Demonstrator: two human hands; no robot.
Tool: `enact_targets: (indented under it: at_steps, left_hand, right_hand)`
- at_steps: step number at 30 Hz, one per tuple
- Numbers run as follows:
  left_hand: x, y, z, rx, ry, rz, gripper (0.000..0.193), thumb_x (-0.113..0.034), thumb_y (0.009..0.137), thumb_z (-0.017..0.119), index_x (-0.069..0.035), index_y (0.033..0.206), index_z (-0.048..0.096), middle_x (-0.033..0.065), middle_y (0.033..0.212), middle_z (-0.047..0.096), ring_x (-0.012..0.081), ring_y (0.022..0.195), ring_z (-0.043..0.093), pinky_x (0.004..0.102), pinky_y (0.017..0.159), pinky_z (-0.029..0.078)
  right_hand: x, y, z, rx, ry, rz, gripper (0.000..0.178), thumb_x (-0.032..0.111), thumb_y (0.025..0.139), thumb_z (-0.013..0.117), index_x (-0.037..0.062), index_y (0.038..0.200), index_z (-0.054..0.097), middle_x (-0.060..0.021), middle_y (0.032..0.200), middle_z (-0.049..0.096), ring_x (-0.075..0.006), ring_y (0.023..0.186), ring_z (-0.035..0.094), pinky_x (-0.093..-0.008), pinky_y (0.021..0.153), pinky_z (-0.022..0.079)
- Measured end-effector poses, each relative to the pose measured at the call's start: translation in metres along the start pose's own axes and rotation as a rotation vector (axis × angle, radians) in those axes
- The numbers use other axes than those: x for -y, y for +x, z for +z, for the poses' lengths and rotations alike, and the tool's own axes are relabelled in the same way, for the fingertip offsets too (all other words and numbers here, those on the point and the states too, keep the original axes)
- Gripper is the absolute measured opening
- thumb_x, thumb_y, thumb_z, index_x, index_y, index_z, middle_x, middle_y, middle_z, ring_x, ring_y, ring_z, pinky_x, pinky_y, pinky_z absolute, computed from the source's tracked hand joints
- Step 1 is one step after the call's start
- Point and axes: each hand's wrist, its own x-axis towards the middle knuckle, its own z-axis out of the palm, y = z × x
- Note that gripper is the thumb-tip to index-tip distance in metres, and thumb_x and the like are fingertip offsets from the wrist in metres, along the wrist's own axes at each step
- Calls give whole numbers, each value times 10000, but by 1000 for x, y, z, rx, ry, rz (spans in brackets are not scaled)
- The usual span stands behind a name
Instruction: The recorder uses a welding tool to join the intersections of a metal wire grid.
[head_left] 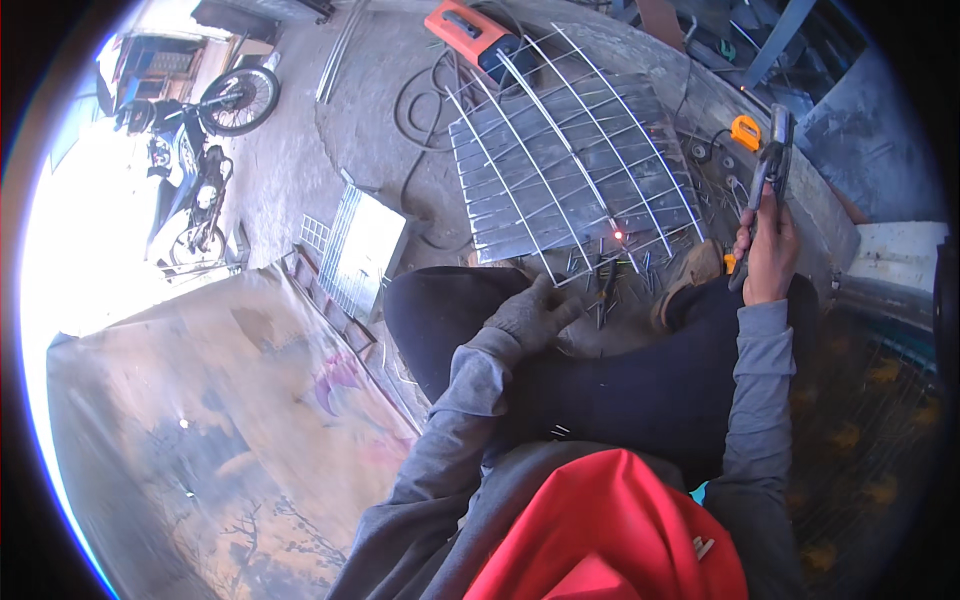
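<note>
Your gloved left hand (530, 312) presses fingers-together on the near edge of a curved silvery metal grille (570, 170) with pale crossbars, lying at twelve o'clock. At two o'clock, your right hand (770, 255) clamps a welding electrode holder (765, 185).

An open-air metalworking yard on a bare concrete floor (300, 170). A welded rod grille (570, 160) lies at its centre, an orange welding machine (470, 35) just beyond it, rod offcuts (610, 275) beside it, a motorbike (195, 170) well left.
</note>
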Motion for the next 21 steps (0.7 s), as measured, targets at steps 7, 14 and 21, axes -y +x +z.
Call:
enact_targets:
  at_steps: [7,14,21]
  left_hand:
    - [3,-11,-52,139,392,282,532,-386,978,660,-75,1404,590,203,1348,656,397,1199,646,440,1009,525]
    - [-40,37,-121,-626,295,174,557,-171,910,636,-148,1459,547,189,1494,548,396,1365,535,452,1103,471]
    - [-2,94,-123,-576,556,351,486,-167,901,645,-129,1379,565,169,1468,543,412,1359,515,492,1119,446]
  right_hand:
    - [-1,4,-8,-30,-48,35,398,470,980,727,82,934,653,33,734,578,-35,526,497,-230,441,389]
    - [-6,10,-12,-6,-44,64,466,551,953,726,90,940,663,41,747,572,-28,530,493,-225,457,387]
    - [-10,10,-20,-16,-43,87,468,562,948,728,98,947,662,43,750,568,-29,529,488,-220,462,383]
